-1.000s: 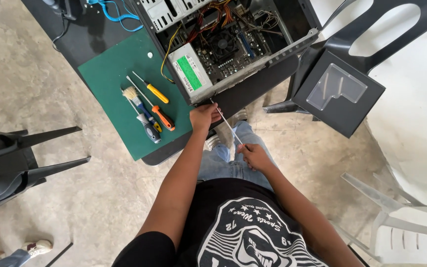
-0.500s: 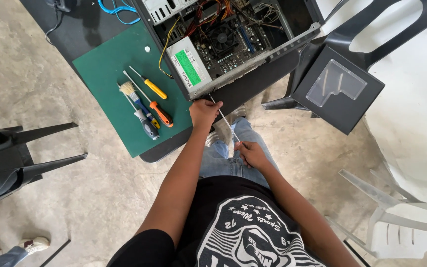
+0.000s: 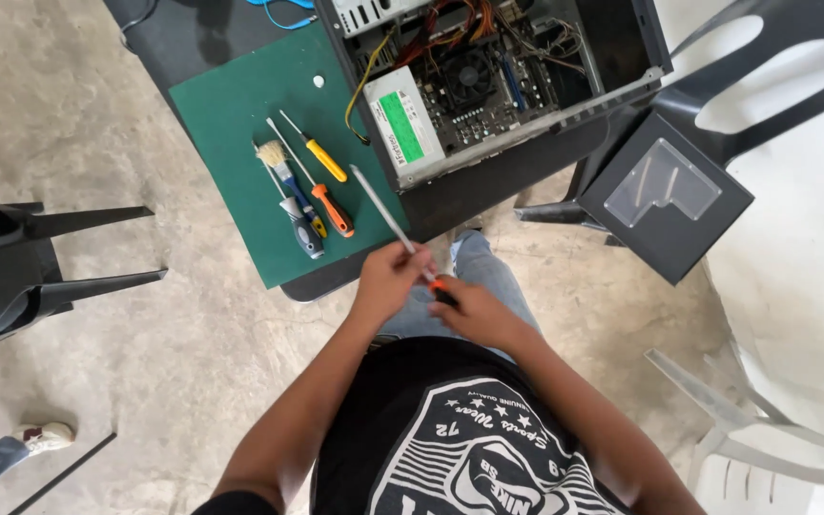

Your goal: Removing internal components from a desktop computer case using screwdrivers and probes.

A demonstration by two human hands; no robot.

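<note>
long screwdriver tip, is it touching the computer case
Apart. The head view shows the long screwdriver raised in both hands, its tip over the green mat, short of the computer case.

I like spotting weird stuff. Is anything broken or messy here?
Nothing looks broken or spilled. The computer case lies open on its side, its panel propped on a chair. Tools lie tidily on the green mat.

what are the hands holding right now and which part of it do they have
A long screwdriver. The right hand wraps its orange handle end, and the left hand pinches the metal shaft just above the handle. The tip points toward the open computer case.
</note>
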